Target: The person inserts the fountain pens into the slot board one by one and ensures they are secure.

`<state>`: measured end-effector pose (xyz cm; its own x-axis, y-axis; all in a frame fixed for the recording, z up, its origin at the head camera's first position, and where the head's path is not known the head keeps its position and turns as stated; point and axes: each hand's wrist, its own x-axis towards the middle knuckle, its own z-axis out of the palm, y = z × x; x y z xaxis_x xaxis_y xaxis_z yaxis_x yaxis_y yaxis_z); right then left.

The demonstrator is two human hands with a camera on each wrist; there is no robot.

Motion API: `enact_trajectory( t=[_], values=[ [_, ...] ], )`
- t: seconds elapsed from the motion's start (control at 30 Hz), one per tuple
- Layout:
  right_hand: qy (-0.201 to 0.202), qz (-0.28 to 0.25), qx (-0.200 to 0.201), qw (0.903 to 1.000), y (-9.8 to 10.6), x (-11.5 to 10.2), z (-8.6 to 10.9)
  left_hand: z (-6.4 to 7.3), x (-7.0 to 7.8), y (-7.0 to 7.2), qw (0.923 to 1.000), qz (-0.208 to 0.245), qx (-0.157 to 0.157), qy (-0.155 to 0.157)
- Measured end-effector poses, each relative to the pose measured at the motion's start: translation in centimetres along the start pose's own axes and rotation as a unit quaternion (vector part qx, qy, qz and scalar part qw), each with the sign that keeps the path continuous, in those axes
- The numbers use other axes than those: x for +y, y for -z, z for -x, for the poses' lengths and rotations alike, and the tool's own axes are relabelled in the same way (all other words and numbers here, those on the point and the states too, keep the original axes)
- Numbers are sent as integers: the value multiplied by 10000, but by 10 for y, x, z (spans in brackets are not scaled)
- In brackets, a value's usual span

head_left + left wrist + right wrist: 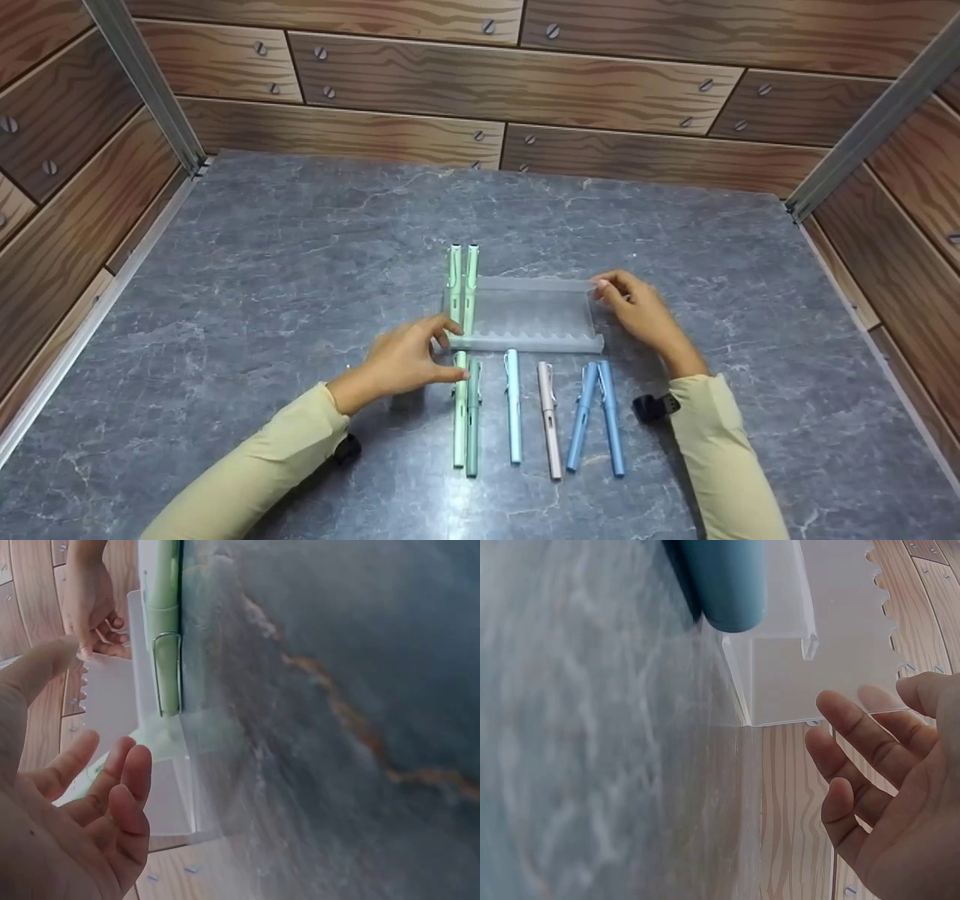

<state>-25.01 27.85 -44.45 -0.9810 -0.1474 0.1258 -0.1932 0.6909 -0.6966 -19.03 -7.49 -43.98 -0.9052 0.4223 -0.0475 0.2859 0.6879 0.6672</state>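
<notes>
A clear plastic pen tray (540, 307) with a notched front edge lies mid-table. Two light green pens, a left one (454, 277) and a right one (471, 281), rest side by side across its left end. My left hand (409, 356) hovers at the tray's front left corner, thumb and fingers apart with nothing between them. Beneath its thumb are the cap ends of a light green pen (459, 427) and a darker green pen (473, 435). At the tray's far right corner, my right hand (637, 307) pinches the edge between thumb and index finger (874, 699), its other fingers loose.
To the right in the front row lie a pale blue pen (514, 420), a pinkish-grey pen (550, 427) and two blue pens, one slanted (581, 420) and one beside it (611, 427). Wood-patterned panels (420, 67) wall the grey marbled table (300, 240) at back and sides.
</notes>
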Motion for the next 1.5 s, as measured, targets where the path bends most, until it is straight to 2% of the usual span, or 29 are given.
enact_trajectory(
  t=[0.23, 0.63, 1.03, 1.5],
  values=[
    [73, -54, 47, 9999, 0, 0, 0, 0, -6, -3, 9990, -70, -446, -53],
    [43, -41, 22, 10000, 0, 1, 0, -2, -10, -6, 9953, -298, -919, 22],
    [99, -75, 73, 9999, -1, 1, -1, -3, -9, -6, 9940, -410, -1010, 74],
    [100, -80, 122, 9998, -1, -1, -1, -2, -7, -9, 9932, -698, -926, -76]
  ],
)
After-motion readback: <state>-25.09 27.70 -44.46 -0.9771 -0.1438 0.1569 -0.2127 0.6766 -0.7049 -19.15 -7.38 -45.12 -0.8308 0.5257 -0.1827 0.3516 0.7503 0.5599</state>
